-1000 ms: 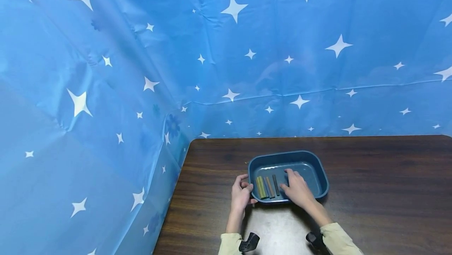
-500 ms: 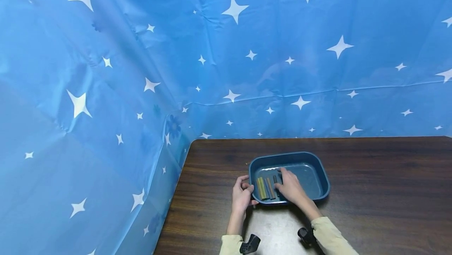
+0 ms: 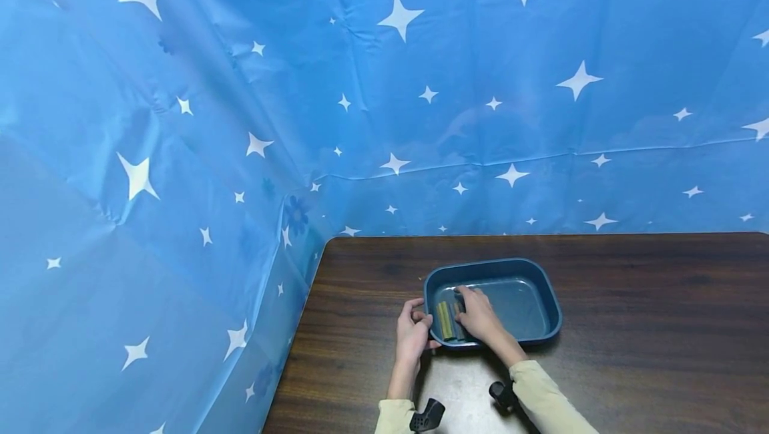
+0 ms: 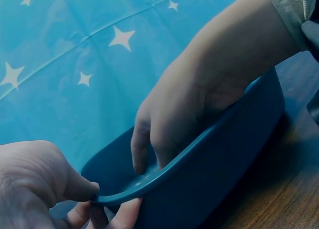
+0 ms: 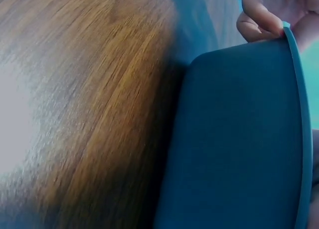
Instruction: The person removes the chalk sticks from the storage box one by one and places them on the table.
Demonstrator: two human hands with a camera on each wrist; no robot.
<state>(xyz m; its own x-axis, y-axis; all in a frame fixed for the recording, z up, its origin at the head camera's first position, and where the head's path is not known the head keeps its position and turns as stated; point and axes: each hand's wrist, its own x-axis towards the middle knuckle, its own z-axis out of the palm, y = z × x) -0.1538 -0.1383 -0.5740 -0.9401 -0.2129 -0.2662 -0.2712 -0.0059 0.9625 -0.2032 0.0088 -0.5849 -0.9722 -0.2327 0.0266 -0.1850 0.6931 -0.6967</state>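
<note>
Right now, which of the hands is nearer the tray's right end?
Right. The right hand reaches into the tray, left of that end; the left hand grips the rim at the opposite end.

We see a deep blue tray [image 3: 529,307] with rounded corners, its left end pinched by the left hand [image 3: 412,334]. Just inside that grip, yellowish sticks [image 3: 445,320] lie side by side; darker sticks [image 3: 456,328] (partly covered, so we cannot count them) lie beside them, under the right hand [image 3: 478,317].
</note>
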